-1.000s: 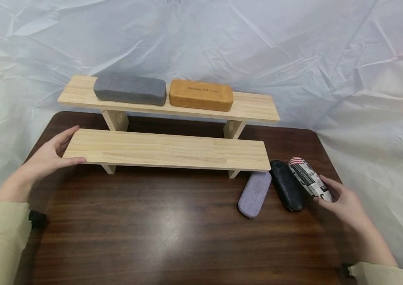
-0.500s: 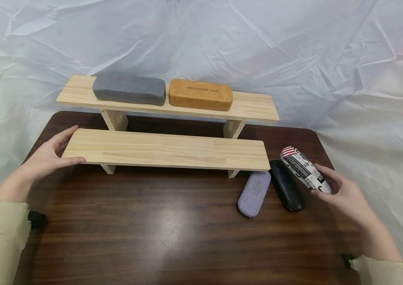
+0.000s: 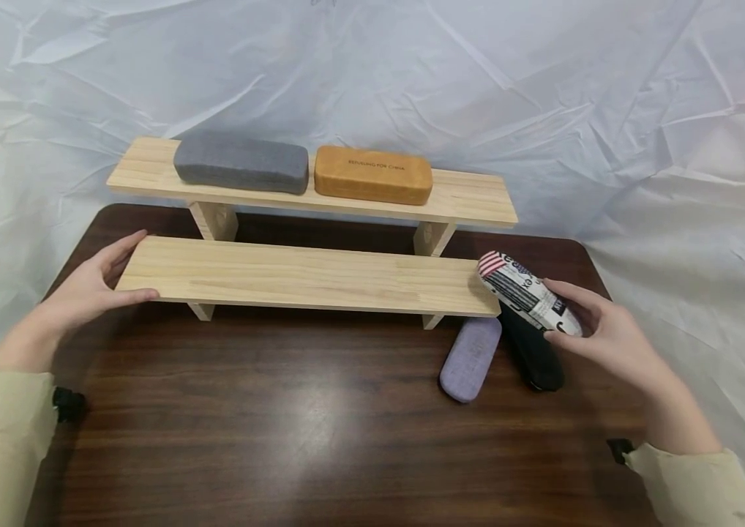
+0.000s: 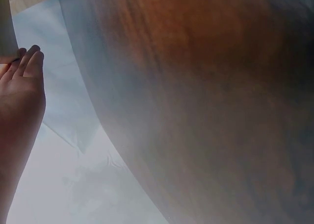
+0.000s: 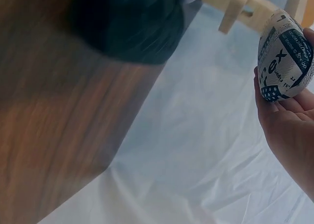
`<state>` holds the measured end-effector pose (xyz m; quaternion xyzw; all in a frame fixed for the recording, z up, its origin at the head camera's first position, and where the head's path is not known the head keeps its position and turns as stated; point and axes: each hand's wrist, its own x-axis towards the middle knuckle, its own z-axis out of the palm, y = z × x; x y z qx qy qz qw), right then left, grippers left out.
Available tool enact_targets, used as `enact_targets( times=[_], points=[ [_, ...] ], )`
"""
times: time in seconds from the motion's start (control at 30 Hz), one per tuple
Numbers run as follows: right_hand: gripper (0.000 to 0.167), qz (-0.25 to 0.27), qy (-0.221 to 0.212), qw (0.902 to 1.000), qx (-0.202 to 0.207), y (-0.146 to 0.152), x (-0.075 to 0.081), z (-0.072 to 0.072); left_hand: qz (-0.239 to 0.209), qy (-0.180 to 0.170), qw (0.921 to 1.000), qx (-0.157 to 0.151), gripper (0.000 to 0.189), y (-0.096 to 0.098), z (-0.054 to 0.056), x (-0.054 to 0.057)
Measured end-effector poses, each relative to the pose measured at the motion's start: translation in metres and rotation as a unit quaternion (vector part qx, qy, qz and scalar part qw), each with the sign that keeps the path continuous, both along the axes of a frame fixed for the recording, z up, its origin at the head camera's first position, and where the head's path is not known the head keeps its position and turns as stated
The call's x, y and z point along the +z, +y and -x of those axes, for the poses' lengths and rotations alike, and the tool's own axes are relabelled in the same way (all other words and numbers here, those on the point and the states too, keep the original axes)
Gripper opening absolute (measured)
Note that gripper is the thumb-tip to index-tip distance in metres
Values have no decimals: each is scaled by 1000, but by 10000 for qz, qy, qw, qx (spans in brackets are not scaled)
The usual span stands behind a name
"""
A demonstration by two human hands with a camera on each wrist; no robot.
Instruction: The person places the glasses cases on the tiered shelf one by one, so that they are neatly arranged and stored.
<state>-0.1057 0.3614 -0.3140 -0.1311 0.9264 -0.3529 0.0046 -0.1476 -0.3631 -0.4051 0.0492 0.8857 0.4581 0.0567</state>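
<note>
My right hand (image 3: 599, 333) holds a glasses case (image 3: 527, 293) with newspaper-style print and red stripes, thumb on the near side and fingers on the far side. Raised, the case overlaps the right end of the lower wooden shelf (image 3: 320, 278) in the head view. The right wrist view shows the same printed case (image 5: 284, 62) in the fingers. At the lower shelf's left end, my left hand (image 3: 92, 282) grips the board, thumb at its front edge and fingers at the back. A black glasses case (image 3: 537, 359), partly hidden, and a purple glasses case (image 3: 471, 359) lie on the table.
On the upper shelf (image 3: 478, 197) behind, a grey glasses case (image 3: 241, 167) and an orange-brown one (image 3: 372, 176) stand side by side. Both boards rest on wooden legs on the dark brown table (image 3: 247, 424). A white sheet (image 3: 372, 66) hangs behind and around it.
My right hand has lifted the printed glasses case from beside the black one and carried it left and away from me, toward the lower shelf's right end. My left hand stays put.
</note>
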Motion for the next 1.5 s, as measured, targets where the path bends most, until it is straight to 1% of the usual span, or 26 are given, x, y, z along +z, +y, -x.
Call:
enact_targets(
  times=[0.13,0.47,0.67,0.77,0.87,1.07,1.23,1.4,1.5],
  points=[
    [77,200,-6,9994,290,-18,2,8,-10,9,10000,0,106,0,0,0],
    [74,220,-32,9954,929,-62,2,27,22,-65,10000,-19,106,2,2,2],
    [74,482,-72,9895,1357,-83,-4,42,40,-65,10000,-28,106,3,3,2],
    [73,595,-179,9872,1472,-95,-8,48,12,-44,10000,-47,106,3,3,2],
    [73,593,-301,9857,1550,-108,-10,55,16,-28,10000,-44,106,3,3,2],
    [74,621,-385,9788,1914,-140,-12,68,-8,21,10000,-40,105,1,2,1],
    [74,651,-569,9763,1982,-166,-14,76,4,34,10000,-45,105,1,0,1],
    [71,626,-410,9735,2160,-193,-16,84,16,-5,10000,-40,105,1,-1,2],
    [71,677,-329,9701,2309,-210,-18,89,29,-7,10000,-25,105,1,-1,1]
  ],
)
